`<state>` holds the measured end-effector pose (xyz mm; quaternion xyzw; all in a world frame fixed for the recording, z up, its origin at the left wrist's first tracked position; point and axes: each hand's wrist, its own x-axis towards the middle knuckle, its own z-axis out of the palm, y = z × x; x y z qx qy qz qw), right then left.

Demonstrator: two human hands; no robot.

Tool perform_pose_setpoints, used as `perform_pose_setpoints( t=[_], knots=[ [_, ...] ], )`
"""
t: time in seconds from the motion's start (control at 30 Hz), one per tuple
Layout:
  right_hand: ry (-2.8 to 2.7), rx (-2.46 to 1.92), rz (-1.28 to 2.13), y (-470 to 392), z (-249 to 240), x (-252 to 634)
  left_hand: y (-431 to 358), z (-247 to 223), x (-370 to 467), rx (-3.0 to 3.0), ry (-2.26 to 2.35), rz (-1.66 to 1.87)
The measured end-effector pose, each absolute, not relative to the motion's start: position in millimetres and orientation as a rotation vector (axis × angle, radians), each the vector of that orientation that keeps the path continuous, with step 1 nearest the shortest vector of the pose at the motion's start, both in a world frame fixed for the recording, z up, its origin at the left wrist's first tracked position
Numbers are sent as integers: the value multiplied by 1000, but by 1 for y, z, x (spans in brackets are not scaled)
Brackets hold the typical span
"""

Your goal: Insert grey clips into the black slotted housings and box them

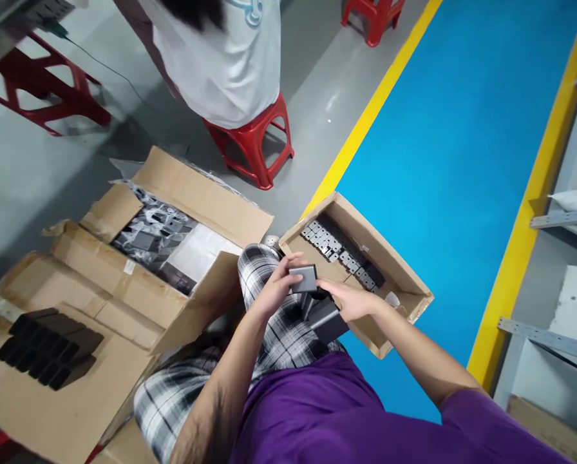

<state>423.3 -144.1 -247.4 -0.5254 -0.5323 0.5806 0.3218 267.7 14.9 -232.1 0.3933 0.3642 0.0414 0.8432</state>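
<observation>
My left hand (277, 287) is closed on a small dark grey block (303, 278), held above my lap. My right hand (350, 299) reaches the block's right edge with its fingertips and lies over larger black cases (326, 319) on my lap; how its lower fingers grip them is partly hidden. Just beyond my hands is a shallow cardboard box (404, 277), tilted in view, with a row of small grey metal-looking parts (331, 246) along its far side.
An open carton (196, 200) at the left holds plastic-wrapped dark parts. Stacked black cases (49, 345) stand on cardboard at the lower left. A person in a white shirt (221, 64) sits on a red stool (257, 151) ahead. Metal shelving (549, 338) lines the right.
</observation>
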Motion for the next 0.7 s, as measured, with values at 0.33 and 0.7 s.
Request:
perform_pose_setpoints(
  t=[0.33, 0.7],
  knots=[
    [-936, -1359, 1436, -174, -280, 422, 6, -280, 316, 606, 1229, 144],
    [-333, -1328, 1430, -165, -329, 392, -7, -322, 341, 570, 1342, 71]
  ],
)
